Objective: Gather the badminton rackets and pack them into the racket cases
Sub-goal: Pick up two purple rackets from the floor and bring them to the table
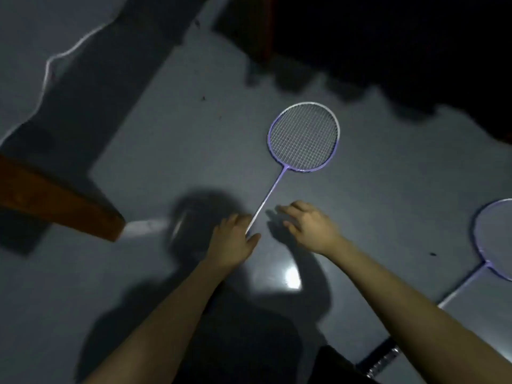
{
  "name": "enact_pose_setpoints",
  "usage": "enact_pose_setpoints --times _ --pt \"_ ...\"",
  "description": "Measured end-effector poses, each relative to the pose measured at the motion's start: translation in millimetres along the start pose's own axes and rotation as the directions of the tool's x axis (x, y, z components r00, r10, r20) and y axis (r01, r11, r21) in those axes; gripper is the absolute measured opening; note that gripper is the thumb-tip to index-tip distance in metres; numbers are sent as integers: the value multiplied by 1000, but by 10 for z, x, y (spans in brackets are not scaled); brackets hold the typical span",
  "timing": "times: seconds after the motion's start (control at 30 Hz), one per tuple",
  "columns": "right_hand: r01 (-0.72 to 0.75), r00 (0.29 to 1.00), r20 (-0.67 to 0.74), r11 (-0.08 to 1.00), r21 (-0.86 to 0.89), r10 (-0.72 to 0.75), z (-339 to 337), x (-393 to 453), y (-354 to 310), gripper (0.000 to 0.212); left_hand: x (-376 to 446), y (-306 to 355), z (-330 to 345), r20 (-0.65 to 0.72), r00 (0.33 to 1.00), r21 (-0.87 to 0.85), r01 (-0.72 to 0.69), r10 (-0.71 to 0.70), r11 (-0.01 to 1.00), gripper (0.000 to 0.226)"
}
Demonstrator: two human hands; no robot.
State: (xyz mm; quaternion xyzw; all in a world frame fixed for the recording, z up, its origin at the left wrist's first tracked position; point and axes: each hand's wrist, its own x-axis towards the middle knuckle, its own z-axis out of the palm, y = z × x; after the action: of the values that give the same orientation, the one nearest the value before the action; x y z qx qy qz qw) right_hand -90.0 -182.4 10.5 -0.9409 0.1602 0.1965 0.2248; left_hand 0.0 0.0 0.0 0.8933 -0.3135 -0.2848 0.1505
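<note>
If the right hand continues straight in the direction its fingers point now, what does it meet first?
Probably the thin shaft of the racket that the left hand holds. The right hand is open, its fingers pointing up-left toward that shaft. Depth is unclear, so it might pass above it.

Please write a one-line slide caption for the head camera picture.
Left hand holds a purple racket; right hand hovers open beside it.

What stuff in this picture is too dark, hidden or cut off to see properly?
Head view:
- First racket: its grip is hidden under the left hand, which holds it.
- Second racket: its head is cut off by the right edge, and its handle end runs behind the right forearm.
- Dark round thing by the left hand: blurred and shadowed, cannot be identified.
- Top right corner: too dark to see.
- Racket cases: none can be made out.
- Right hand: open, holding nothing.
</note>
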Motion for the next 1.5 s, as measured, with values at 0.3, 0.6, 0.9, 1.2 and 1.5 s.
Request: enact_pose_setpoints --times 0.3,0.6,0.9,1.2,1.5 --pt "150 981 -103 981 -122 -163 850 699 125 66 135 -584 820 -98 994 10 -46 47 999 52" --pt "69 956 -291 992 101 -37 546 314 408 66 65 -1 708 -239 964 -238 -170 112 956 35" --pt "-258 803 -440 900 351 402 542 -1113 1082 48 -138 1163 983 -98 956 -269 -292 275 918 36" --pt "-733 437 -253 505 455 863 1279 -2151 1458 62 -275 1820 1464 -97 894 -318 -443 436 838 37" --pt "-488 231 -99 203 849 968 1563 -2154 1498 64 -279 1921 1613 -4 925 -304 -362 379 881 38"
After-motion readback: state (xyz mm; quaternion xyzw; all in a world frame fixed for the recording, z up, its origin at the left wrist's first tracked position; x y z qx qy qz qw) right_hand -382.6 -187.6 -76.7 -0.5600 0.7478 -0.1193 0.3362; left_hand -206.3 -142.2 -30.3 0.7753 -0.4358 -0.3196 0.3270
